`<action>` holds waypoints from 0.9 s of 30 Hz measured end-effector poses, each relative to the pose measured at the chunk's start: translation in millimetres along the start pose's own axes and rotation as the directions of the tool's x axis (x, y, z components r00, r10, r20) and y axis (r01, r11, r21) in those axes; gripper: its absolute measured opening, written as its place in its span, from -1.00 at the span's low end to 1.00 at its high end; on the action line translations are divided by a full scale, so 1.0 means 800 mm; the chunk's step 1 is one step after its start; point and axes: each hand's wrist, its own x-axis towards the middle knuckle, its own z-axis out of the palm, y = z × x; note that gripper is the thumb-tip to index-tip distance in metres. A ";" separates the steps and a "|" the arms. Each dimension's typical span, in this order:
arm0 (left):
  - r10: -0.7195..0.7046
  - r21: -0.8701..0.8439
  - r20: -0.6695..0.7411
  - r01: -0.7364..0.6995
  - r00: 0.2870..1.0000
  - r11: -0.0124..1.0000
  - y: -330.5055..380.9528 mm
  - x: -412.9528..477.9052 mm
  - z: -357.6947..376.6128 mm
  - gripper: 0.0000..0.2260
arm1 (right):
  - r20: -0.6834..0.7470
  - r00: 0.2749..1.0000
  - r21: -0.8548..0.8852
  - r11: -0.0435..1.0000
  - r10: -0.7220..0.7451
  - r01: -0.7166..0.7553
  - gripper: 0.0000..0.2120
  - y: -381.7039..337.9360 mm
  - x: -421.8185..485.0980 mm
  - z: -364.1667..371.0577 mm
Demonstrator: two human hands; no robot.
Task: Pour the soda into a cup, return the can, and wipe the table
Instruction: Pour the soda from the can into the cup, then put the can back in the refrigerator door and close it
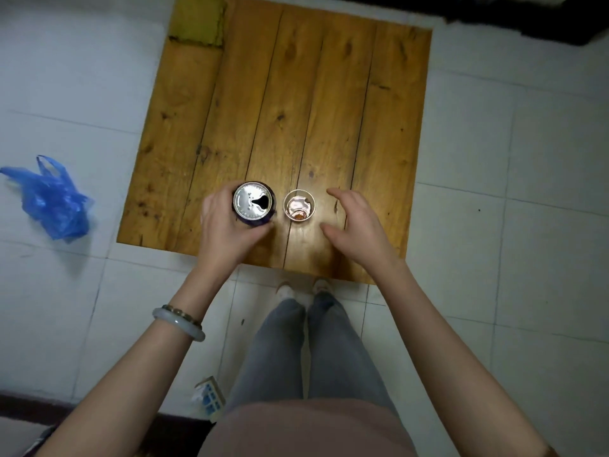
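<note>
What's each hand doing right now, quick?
Left hand: closed around the upright soda can.
Right hand: open, empty, beside the cup, not touching it.

Dim, flat indoor light, cool cast on the floor tiles [494, 159]. One glare patch on the wooden table [296, 94] near its near edge, just beside the cup [299, 205]; can [253, 202] lid catches a soft highlight. Shadows weak and diffuse, faint one under the blue plastic bag [52, 199]. Wide-angle bend: table edges and tile lines bow toward the frame corners. Centre reasonably sharp; periphery soft, smeared, top right corner near black. Visible compression noise.
</note>
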 end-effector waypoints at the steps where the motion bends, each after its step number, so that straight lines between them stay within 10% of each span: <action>1: 0.029 -0.007 0.013 -0.029 1.000 1.000 0.011 -0.008 -0.007 -0.34 | -0.008 1.000 -0.003 1.000 -0.010 0.010 -0.44 -0.010 -0.011 -0.008; 11: 0.376 -0.023 0.245 -0.382 0.894 0.924 0.107 -0.075 -0.020 -0.35 | -0.204 0.976 0.020 0.997 0.074 -0.071 -0.44 -0.054 -0.149 -0.086; 27: 0.705 -0.252 0.570 -0.728 0.421 0.638 0.321 -0.216 0.157 -0.38 | -0.573 0.649 0.178 0.849 0.500 -0.497 -0.44 0.088 -0.422 -0.197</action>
